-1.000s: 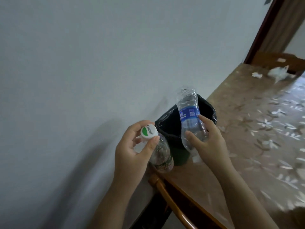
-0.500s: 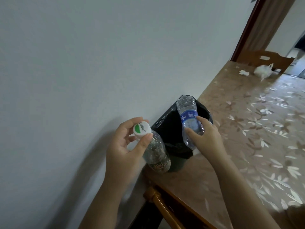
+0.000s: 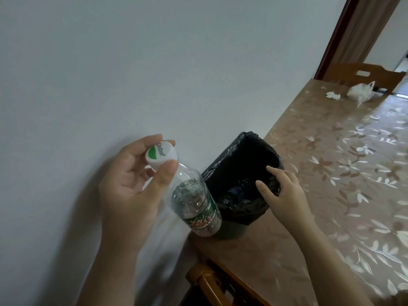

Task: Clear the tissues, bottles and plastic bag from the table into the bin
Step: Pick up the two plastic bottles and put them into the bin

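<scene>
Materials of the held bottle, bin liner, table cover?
bottle: clear glossy plastic, likely PET; see-through, droplets visible inside, opaque white cap.
bin liner: thin black plastic film; crinkled, shiny highlights.
table cover: probably glossy vinyl with floral print; it shows glare.

Dim bin [image 3: 242,209] contents unclear, far tissue [image 3: 333,95] blurred, chair [image 3: 212,281] cropped

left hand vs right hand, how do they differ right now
The left hand pinches the white cap of a green-label bottle; the right hand holds nothing. The left hand's fingers curl round the cap; the right hand's fingers are straight and relaxed. The left hand is off the table edge, near the wall; the right hand is over the black-lined bin at its near rim. Both are bare and close to the bin.
</scene>
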